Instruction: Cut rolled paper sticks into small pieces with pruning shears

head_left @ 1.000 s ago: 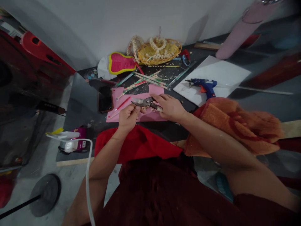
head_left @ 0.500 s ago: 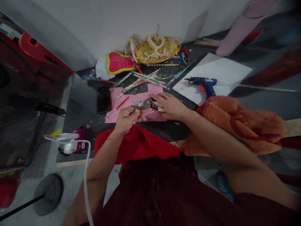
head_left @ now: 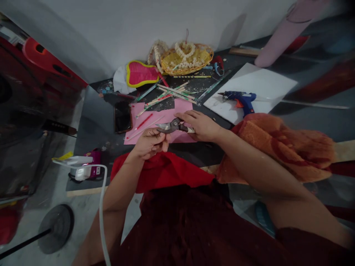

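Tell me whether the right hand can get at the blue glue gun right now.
Probably, once its grip is free: the right hand holds the pruning shears. The glue gun lies uncovered on the white board, with the orange towel close to its handle.

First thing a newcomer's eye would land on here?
Probably the red cloth at the table's near edge, below the hands, and the orange towel right of it. Then the pruners in the right hand, over pink paper mid-table.
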### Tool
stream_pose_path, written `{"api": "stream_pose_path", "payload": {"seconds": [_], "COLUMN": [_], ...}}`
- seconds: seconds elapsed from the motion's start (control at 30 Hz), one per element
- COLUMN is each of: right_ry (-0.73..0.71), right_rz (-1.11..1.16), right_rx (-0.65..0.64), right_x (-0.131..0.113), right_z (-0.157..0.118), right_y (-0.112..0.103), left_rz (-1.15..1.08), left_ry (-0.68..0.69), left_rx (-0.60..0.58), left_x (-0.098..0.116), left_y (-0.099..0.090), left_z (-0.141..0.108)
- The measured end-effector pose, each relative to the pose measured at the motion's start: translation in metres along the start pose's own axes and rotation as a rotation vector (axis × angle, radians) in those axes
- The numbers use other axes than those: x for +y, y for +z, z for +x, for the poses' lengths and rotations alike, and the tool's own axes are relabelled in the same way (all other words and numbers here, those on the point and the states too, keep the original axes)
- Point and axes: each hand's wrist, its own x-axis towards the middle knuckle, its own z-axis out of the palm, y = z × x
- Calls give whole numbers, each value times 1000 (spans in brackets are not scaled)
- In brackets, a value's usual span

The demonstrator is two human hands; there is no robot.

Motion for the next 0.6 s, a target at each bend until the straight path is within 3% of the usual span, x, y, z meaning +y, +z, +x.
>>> {"api": "stream_pose_path", "payload": {"seconds": [0.13, 0.4, 0.5, 0.6], "right_ry": [34, 183, 191, 174], "right_rz": [-24, -159, -167, -154], "right_rx": [11, 97, 111, 84], "right_x": [-5, -10, -9, -7], "right_z": [1, 3, 4, 3], "right_y": [-1, 10, 12, 11], "left_rz": [34, 378, 552, 631], "left_ry": [57, 479, 523, 526], "left_rx": [19, 369, 434, 414], "left_x": [-1, -17, -16, -15], "left_y": [1, 1, 1, -1], "left_z": [2, 14, 13, 11]}}
